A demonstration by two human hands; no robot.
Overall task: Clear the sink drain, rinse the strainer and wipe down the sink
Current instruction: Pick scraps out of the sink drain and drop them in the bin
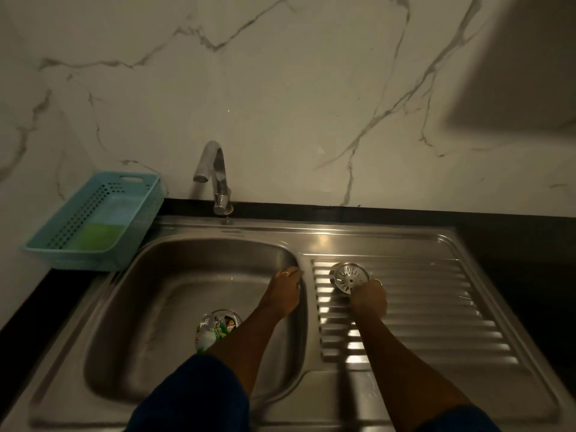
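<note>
Left hand (284, 293): released, fingers nearly straight, tips touching the top of the right wall of the sink (156, 291), by the ridge between basin and drainboard (436, 307). It holds nothing; ring seen on one finger. Left forearm runs diagonally over the basin from lower centre, dark blue sleeve (193, 397) pushed up near the elbow. Right hand (369, 299): fingers curled, grasping the near rim of the strainer (351, 277); the fingertips themselves are hidden behind the back of my hand. Right forearm lies over the drainboard ribs, wrist roughly straight. Strainer: round, shiny metal, perforated with radial slots and a centre knob, sitting at the far left corner of the ribbed drainboard, out of the basin, tilted so its face turns toward me. Drain (232, 317): open, in the basin floor, partly covered by crumpled wrapper debris (212, 330), white, green and red. Faucet (215, 176) at the back edge, no water visible. Pale blue basket (96, 219) on the black table (43, 294), left of the sink, green sponge (96, 236) inside.
</note>
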